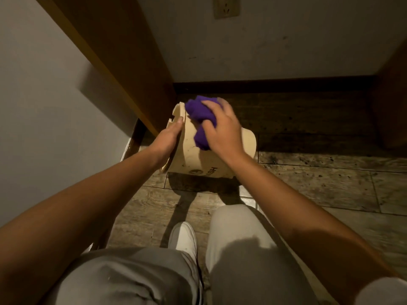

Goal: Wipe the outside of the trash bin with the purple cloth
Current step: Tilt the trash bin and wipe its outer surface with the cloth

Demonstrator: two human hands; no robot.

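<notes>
Head view, looking down past the person's knees. The trash bin (193, 155), a beige round container, lies tipped on the wood-pattern floor (319, 183) just above frame centre, its side facing the camera; dark printed lettering, partly hidden by the right wrist, shows near its lower edge. The purple cloth (199, 116) is bunched against the bin's upper side, toward 12 o'clock from the bin's middle. The right hand (222, 128) covers the cloth, fingers curled around it and pressing it to the bin wall. The left hand (169, 135), at 9 o'clock of the bin, lies flat along its left side with fingers extended and together, the thumb resting on the wall. A wooden panel (123, 62) runs diagonally from 11 o'clock down to the bin's left side. A wall socket (226, 6) sits at 12 o'clock on the far wall. Grey trousers (240, 249) and a white shoe (184, 238) fill the 6 o'clock foreground.
</notes>
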